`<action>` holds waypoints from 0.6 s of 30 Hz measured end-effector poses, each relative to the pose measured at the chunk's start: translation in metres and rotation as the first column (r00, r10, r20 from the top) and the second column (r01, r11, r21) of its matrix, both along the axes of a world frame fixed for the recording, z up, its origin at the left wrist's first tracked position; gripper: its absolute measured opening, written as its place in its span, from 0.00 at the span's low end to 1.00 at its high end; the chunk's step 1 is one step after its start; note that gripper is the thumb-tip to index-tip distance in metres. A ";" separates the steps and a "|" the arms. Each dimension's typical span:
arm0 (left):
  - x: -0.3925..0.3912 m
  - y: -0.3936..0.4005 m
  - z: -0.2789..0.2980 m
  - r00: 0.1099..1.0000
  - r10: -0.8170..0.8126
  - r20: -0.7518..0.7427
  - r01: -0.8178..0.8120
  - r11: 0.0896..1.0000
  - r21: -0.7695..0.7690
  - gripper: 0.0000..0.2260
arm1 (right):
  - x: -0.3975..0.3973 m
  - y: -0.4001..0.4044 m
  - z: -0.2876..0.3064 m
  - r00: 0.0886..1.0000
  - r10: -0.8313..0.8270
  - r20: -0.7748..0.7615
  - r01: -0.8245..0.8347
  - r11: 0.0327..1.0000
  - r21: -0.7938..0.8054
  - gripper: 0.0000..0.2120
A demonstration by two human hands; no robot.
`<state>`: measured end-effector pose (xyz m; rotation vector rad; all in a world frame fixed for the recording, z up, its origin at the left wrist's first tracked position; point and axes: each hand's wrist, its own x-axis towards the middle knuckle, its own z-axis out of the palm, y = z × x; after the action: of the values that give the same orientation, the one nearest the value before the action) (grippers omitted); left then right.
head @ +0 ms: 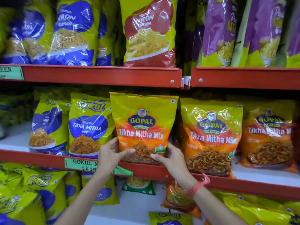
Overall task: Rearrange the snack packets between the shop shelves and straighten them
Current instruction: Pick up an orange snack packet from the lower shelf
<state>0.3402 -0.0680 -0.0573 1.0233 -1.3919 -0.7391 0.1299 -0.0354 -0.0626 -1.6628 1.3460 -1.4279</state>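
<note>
So the middle shelf (90, 155) has blue Gokul Tikha Mitha packets (88, 125) on the left and orange Gopal ones (209, 137) on the right, all standing. The Gopal Tikha Mitha Mix packet (142, 125) in the middle is upright, long axis vertical, label facing out, bottom edge right at the red shelf lip. Left hand (112, 153) grips its lower left corner, thumb across the front; right hand (168, 157) clamps the lower right corner the same way. The top shelf (100, 75) holds Nylon packets (149, 31), while the bottom shelf has looser, tilted packets.
</note>
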 end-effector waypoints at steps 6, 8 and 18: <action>0.000 0.032 0.016 0.999 -0.036 -0.001 0.036 0.995 -0.094 0.22 | -0.009 0.031 0.011 0.998 0.032 0.046 -0.029 0.997 -0.071 0.24; -0.001 0.043 0.021 0.998 -0.056 0.018 0.057 0.994 -0.098 0.21 | -0.012 0.042 0.014 0.996 0.042 0.078 -0.037 0.997 -0.070 0.27; -0.051 0.100 0.018 0.977 -0.208 -0.045 0.206 0.978 -0.043 0.24 | -0.074 0.113 0.012 0.993 0.013 0.117 -0.012 1.000 -0.013 0.24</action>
<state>0.2891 0.0321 -0.0391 0.8326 -1.4788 -0.8817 0.0556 0.0772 -0.0503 -1.5671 1.2619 -1.5051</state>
